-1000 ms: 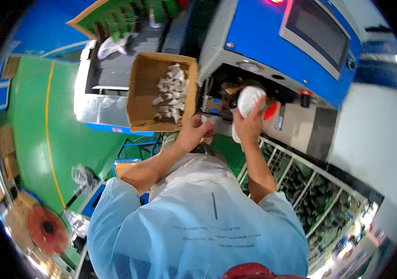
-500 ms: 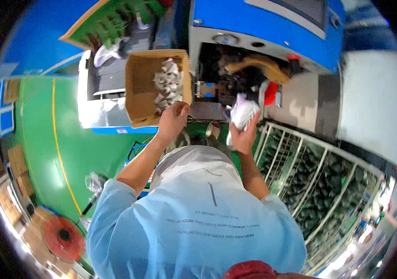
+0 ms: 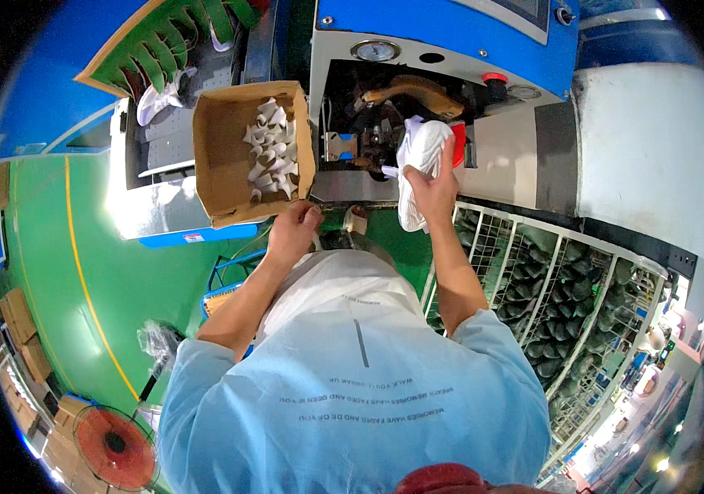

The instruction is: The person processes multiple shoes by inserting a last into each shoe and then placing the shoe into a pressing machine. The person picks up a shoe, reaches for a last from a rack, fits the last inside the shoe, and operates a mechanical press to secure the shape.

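While left hand [image 3: 290,233] grips the box [image 3: 251,152] edge, fingers curled, right hand [image 3: 432,188] fingers clamp a white shoe upper [image 3: 418,165] at the machine [image 3: 418,99] opening, long axis vertical, hanging down.

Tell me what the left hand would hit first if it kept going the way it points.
Likely the cardboard box: the left hand points up at its near lower edge and looks about touching it already, though depth is unclear.
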`<state>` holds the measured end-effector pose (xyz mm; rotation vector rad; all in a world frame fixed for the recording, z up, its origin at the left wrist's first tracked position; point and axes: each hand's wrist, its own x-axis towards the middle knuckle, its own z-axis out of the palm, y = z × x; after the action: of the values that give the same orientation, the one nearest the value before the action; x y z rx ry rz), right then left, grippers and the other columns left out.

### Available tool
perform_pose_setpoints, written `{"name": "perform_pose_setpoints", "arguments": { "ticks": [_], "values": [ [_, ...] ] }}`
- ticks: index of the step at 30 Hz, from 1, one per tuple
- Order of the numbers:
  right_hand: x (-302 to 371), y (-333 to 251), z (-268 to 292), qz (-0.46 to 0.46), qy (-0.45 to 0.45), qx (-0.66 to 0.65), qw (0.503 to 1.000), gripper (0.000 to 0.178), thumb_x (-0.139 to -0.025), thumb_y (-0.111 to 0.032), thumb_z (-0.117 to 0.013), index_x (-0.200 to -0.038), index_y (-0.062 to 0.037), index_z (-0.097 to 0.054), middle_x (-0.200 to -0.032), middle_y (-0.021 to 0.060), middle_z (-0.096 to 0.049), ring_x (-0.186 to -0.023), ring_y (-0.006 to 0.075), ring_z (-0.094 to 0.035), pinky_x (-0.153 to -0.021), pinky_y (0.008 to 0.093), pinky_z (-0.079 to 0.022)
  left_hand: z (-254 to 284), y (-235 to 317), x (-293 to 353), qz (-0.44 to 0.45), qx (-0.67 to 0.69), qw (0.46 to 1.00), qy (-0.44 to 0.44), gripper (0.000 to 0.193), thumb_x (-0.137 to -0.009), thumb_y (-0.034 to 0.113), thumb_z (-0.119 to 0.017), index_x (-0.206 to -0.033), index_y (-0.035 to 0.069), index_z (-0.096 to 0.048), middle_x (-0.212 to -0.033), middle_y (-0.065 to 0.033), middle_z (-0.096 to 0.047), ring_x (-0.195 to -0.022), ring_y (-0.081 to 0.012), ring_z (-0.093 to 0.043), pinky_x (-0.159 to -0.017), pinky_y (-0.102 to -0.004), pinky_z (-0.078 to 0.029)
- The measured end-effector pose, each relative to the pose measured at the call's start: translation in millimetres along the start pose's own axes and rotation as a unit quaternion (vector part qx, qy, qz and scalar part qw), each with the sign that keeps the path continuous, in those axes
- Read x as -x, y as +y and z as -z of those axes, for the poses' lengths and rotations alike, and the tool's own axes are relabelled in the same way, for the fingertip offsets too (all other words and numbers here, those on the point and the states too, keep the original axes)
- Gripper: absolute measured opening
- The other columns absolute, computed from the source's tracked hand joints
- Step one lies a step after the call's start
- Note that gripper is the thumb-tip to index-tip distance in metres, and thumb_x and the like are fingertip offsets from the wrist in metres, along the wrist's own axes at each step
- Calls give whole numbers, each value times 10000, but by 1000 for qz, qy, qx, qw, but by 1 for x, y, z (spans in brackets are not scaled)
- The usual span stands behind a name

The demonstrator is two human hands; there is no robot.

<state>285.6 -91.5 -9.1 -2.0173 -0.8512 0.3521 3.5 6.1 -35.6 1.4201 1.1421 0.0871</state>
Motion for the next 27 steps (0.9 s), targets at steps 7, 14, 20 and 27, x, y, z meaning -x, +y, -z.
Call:
{"name": "perform_pose_setpoints", "arguments": {
  "ticks": [7, 14, 20, 27],
  "values": [
    [-7, -9, 1, 22, -5, 20, 1000, 1010, -746, -139, -818, -1579, 5, -263, -1479, 278, -508, -1275, 268, -598, -995, 331, -502, -2, 11, -4, 4, 31, 999, 5, 342, -1008, 293, -543, -1124, 0, -676, -961, -122, -755, -904, -228, -716, -836, -357, -531],
    [-48, -30, 9, 6, -118, 243, 963, 1030, -782, -383, -737, -1625, -131, -200, -902, 243, -717, -758, 390, -697, -688, 470, -541, -15, 20, -31, -52, 22, 998, -12, 342, -1001, 290, -556, -1104, -13, -676, -931, -138, -743, -874, -244, -711, -805, -354, -532],
    [-30, -34, -9, -21, -145, 288, 946, 1098, -751, -377, -742, -1641, -230, -115, -939, 290, -662, -821, 450, -685, -763, 492, -548, -23, 62, -31, -65, 1, 997, -33, 308, -1027, 263, -565, -1065, -28, -658, -913, -94, -727, -846, -149, -665, -779, -313, -525],
    [-17, -24, -32, -23, -97, 347, 933, 1083, -804, -427, -721, -1643, -193, -77, -1022, 291, -613, -801, 445, -661, -699, 525, -537, -38, 103, -33, -122, -40, 991, 38, 286, -980, 245, -614, -1144, 16, -667, -897, -153, -716, -787, -304, -689, -789, -360, -537]
  ]
}}
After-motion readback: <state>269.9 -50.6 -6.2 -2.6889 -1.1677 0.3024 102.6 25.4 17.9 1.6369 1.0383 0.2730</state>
